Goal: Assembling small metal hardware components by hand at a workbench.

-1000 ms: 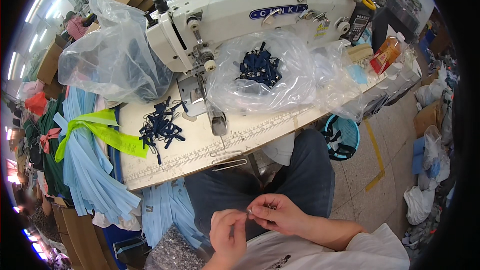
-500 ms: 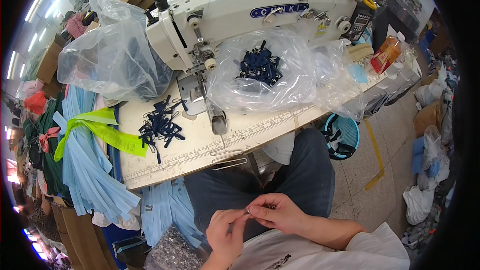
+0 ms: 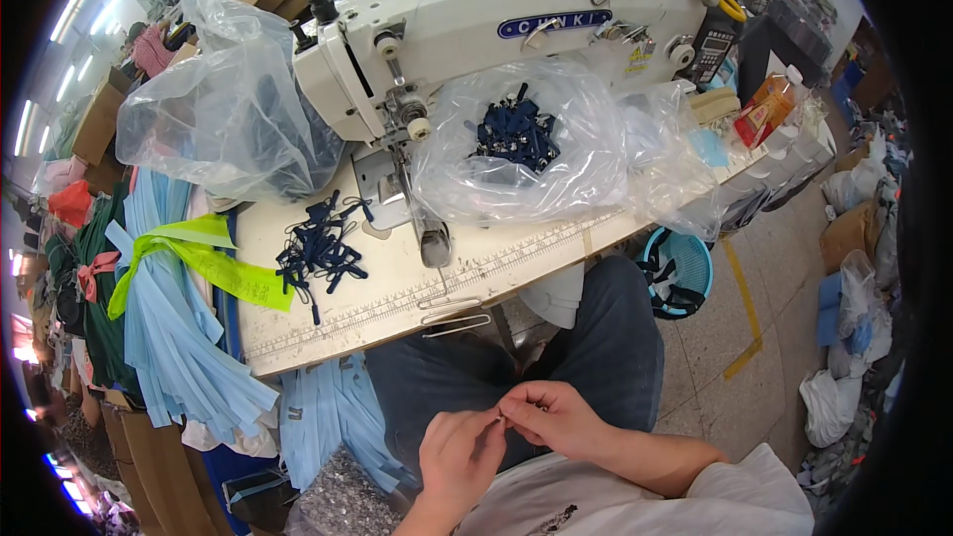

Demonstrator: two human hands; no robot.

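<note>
Piece (image 3: 501,418), tiny and indistinct, is being pinched by fingers (image 3: 480,421) of left hand (image 3: 455,459) and right hand (image 3: 558,421), seemingly for steady close handling.

cords (image 3: 323,248): on table (image 3: 397,273) | bag (image 3: 591,164): right of cords | hands (image 3: 561,424): before table

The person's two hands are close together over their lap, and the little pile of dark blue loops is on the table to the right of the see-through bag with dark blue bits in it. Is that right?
Not quite: the pile of dark blue loops is on the table to the left of the see-through bag, as the head view shows.
</note>
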